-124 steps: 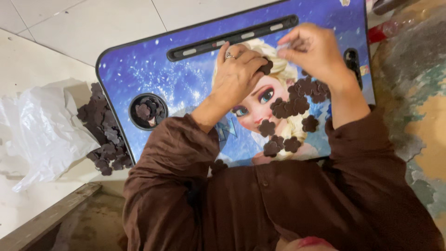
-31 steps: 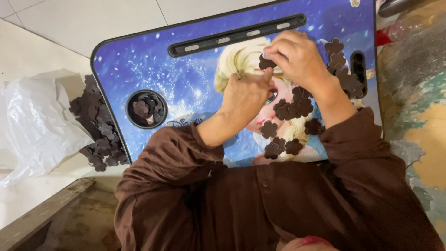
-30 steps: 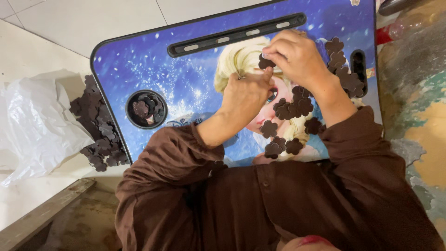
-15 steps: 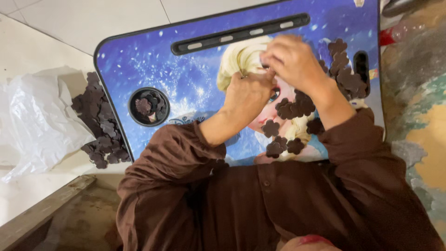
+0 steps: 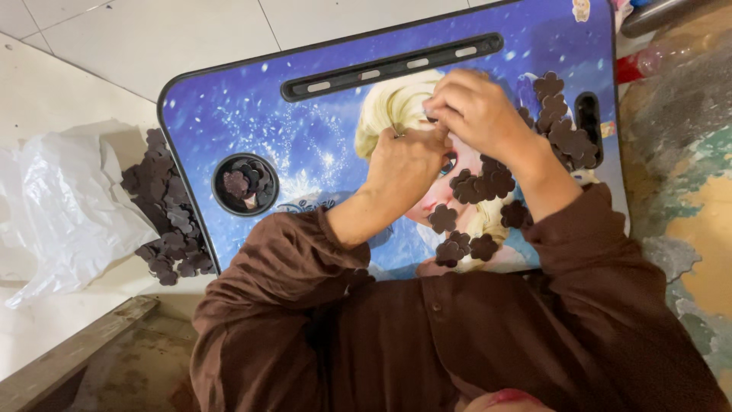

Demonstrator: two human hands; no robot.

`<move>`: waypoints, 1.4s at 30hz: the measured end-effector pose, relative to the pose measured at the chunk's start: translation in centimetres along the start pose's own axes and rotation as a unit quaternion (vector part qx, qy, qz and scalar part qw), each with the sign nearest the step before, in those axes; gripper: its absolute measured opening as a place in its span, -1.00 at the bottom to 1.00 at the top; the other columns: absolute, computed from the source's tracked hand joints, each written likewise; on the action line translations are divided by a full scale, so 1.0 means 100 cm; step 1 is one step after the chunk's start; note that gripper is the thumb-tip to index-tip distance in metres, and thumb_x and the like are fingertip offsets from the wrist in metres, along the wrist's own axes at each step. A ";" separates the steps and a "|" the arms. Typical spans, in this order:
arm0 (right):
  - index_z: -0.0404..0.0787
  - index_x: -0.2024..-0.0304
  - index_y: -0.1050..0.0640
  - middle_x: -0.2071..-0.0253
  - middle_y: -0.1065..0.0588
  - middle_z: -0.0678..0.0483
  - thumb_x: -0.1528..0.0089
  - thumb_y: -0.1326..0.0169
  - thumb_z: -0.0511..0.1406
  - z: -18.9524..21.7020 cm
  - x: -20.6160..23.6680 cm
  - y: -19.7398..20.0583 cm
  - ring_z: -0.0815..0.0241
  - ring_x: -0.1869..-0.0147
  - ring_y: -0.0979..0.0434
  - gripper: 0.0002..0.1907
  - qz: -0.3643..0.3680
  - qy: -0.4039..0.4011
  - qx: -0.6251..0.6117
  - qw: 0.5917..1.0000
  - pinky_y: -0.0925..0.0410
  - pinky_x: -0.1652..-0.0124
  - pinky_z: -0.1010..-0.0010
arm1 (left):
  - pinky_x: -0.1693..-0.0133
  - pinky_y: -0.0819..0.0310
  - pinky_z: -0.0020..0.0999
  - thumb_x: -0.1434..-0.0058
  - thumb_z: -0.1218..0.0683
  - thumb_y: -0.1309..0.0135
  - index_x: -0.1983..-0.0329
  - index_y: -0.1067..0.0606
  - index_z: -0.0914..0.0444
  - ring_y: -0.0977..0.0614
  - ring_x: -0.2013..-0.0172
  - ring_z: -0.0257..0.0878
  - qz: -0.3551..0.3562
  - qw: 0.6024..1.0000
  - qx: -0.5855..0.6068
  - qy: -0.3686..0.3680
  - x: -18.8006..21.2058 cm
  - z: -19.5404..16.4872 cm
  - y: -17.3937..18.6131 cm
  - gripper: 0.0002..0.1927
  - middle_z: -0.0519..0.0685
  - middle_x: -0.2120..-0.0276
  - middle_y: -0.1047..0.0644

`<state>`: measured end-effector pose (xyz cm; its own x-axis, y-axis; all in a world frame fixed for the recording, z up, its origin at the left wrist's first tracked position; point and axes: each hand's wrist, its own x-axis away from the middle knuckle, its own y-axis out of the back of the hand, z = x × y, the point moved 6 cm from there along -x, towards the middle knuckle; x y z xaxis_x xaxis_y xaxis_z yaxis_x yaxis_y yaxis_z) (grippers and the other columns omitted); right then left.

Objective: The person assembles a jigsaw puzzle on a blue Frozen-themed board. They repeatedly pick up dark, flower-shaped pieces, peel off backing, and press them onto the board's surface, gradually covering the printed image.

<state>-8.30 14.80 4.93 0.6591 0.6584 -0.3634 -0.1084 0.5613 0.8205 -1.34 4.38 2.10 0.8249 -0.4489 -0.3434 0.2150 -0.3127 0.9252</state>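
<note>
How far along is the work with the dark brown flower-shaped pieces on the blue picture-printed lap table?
Already out on the blue picture-printed lap table: loose dark brown flower-shaped pieces and a cluster by its right edge. In hand: the left hand and right hand meet over something small, mostly hidden. Left: a heap of pieces beside the white plastic bag, more in the round cup recess.

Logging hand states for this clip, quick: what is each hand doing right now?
Left hand: fingers curled shut at the right hand's fingertips; what it pinches cannot be told.
Right hand: fingers pinched shut, meeting the left hand; item hidden.
</note>
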 end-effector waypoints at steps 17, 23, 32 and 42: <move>-0.31 0.24 -0.59 0.21 -0.52 -0.03 -0.26 -0.30 -0.38 -0.012 0.007 0.010 0.01 0.16 -0.57 -0.86 0.015 -0.028 -0.007 0.999 -0.44 0.17 0.27 | 0.45 -0.36 -0.28 -0.22 -0.05 -0.03 -0.06 -0.61 0.18 -0.50 0.64 -0.32 -0.038 0.999 -0.031 -0.002 0.000 -0.001 0.009 -0.59 -0.23 0.66 -0.44; -0.33 0.22 -0.58 0.21 -0.52 -0.02 -0.29 -0.27 -0.40 -0.015 0.012 0.018 0.05 0.19 -0.58 -0.88 0.039 -0.062 -0.022 0.997 -0.44 0.18 0.30 | 0.40 -0.35 -0.25 -0.40 -0.06 -0.05 -0.09 -0.59 0.19 -0.52 0.58 -0.31 0.032 0.999 -0.001 0.003 -0.001 0.000 0.000 -0.67 -0.23 0.61 -0.45; -0.32 0.22 -0.58 0.20 -0.54 -0.01 -0.31 -0.24 -0.37 -0.020 0.018 0.021 0.08 0.15 -0.59 -0.89 0.066 -0.066 -0.015 0.996 -0.46 0.15 0.31 | 0.45 -0.34 -0.27 -0.23 -0.12 -0.12 -0.22 -0.53 0.20 -0.50 0.63 -0.30 0.033 0.999 0.010 0.006 0.000 0.000 0.002 -0.47 -0.22 0.66 -0.44; -0.26 0.26 -0.58 0.22 -0.55 0.00 -0.37 -0.23 -0.34 -0.042 0.025 0.016 0.09 0.15 -0.58 -0.87 0.067 -0.056 -0.001 0.996 -0.45 0.13 0.35 | 0.41 -0.38 -0.24 -0.22 -0.16 -0.12 -0.22 -0.52 0.23 -0.52 0.60 -0.29 0.022 1.000 0.017 0.004 -0.001 0.001 0.002 -0.43 -0.20 0.63 -0.45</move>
<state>-9.90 19.43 3.47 0.7172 0.6679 -0.1988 -0.2022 0.4725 0.8578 -1.44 4.26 2.26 0.8376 -0.4555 -0.3014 0.1605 -0.3222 0.9330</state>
